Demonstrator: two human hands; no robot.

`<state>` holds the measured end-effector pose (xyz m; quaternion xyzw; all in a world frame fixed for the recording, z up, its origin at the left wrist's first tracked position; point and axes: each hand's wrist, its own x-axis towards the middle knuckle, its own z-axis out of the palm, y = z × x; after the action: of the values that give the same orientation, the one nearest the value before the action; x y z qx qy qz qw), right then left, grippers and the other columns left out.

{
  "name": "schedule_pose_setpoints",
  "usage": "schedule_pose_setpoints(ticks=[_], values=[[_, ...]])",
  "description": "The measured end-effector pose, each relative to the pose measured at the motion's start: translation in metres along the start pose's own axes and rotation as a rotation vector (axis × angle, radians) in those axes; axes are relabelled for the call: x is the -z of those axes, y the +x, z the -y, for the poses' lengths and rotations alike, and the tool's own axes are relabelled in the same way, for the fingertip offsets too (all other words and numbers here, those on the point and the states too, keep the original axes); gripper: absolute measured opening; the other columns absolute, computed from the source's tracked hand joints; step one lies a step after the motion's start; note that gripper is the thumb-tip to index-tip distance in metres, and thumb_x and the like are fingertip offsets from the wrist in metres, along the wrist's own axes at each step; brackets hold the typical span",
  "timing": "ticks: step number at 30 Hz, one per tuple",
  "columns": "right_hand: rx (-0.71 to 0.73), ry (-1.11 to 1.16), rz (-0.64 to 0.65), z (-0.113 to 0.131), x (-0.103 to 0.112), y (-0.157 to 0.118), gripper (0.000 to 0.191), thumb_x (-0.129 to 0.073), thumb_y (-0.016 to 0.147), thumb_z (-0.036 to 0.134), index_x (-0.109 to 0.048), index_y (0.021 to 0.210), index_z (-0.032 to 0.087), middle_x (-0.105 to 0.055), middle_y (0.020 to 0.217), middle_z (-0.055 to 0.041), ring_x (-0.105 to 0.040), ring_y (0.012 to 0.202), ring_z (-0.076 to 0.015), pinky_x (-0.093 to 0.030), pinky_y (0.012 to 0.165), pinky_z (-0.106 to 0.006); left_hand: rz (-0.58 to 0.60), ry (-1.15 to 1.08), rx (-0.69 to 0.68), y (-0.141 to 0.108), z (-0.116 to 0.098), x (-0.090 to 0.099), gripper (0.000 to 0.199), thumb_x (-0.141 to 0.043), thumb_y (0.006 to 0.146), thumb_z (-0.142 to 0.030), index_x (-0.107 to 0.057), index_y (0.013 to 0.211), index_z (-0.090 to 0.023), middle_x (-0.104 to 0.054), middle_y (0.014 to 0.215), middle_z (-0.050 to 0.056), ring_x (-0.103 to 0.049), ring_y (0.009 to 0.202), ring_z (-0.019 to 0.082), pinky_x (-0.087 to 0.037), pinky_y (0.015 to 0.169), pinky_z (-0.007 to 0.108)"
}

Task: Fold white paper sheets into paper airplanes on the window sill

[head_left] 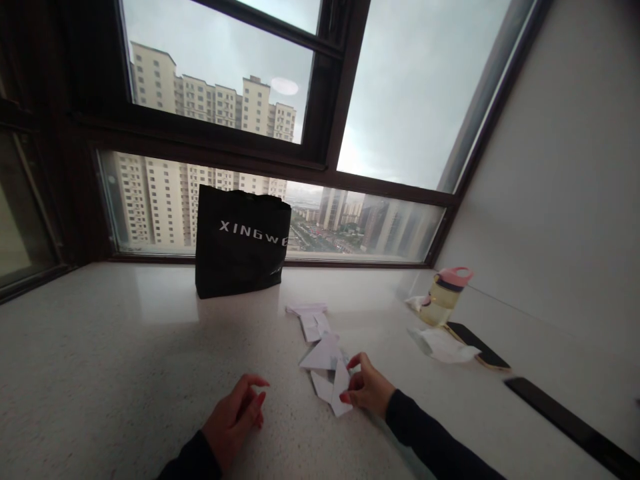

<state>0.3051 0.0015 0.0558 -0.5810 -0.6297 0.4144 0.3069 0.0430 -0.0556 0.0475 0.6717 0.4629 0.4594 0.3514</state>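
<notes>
Several folded white papers lie in a loose row on the pale speckled counter. At the far end is a folded piece (314, 325) with a narrow strip behind it. A triangular piece (323, 353) lies in the middle, and a long pointed piece (341, 392) is at the near end. My right hand (367, 385) is at the right edge of this pointed piece, thumb and fingers curled and apart, fingertips at the paper. To the left of the papers my left hand (237, 412) hovers over the counter, fingers bent and apart with nothing between them.
A black bag (243, 243) stands at the back by the window. On the right are a bottle with a pink lid (445, 297), a crumpled white tissue (445, 345), a dark phone (477, 345) and a long black object (570, 420). The counter (125, 373) runs to the window.
</notes>
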Motion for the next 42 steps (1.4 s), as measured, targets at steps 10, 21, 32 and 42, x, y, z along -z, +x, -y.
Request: schedule_pose_setpoints(ticks=[10,21,32,42], values=[[0.082,-0.153,-0.145,0.003,0.007,-0.004,0.041,-0.060,0.047,0.004,-0.029,0.068,0.022,-0.034,0.044,0.0146,-0.032,0.039,-0.0061,-0.025,0.040,-0.018,0.010,0.015,0.002,0.000,-0.002,0.000,0.027,-0.031,0.078,-0.044,-0.045,0.083,-0.021,-0.048,0.049,-0.006,-0.048,0.047,0.011,-0.037,0.052,0.021],[0.696,-0.427,-0.051,0.073,-0.064,-0.028,0.027,-0.050,0.069,0.015,-0.049,0.095,0.018,-0.053,0.095,-0.0066,-0.049,0.090,-0.0189,-0.040,0.077,-0.031,-0.193,0.250,-0.167,0.006,0.008,0.012,0.023,-0.036,0.078,-0.036,-0.051,0.085,-0.020,-0.059,0.075,0.003,-0.056,0.071,0.016,-0.045,0.059,0.025],[1.404,-0.884,-0.279,-0.002,-0.177,0.057,0.030,-0.035,0.083,0.031,-0.046,0.108,0.019,-0.061,0.098,-0.0051,-0.052,0.095,-0.0171,-0.044,0.077,-0.029,-0.231,0.888,-0.534,0.015,0.060,0.026,0.039,-0.023,0.083,-0.037,-0.041,0.113,-0.019,-0.052,0.112,0.007,-0.044,0.105,0.017,-0.038,0.085,0.032],[1.443,-0.888,-0.451,-0.003,-0.179,0.057,0.035,-0.023,0.087,0.031,-0.038,0.117,0.021,-0.062,0.096,-0.0011,-0.053,0.093,-0.0148,-0.047,0.070,-0.026,-0.077,1.035,-0.496,0.009,0.075,0.023,0.043,-0.019,0.084,-0.041,-0.033,0.121,-0.024,-0.052,0.114,0.004,-0.046,0.104,0.016,-0.036,0.086,0.034]])
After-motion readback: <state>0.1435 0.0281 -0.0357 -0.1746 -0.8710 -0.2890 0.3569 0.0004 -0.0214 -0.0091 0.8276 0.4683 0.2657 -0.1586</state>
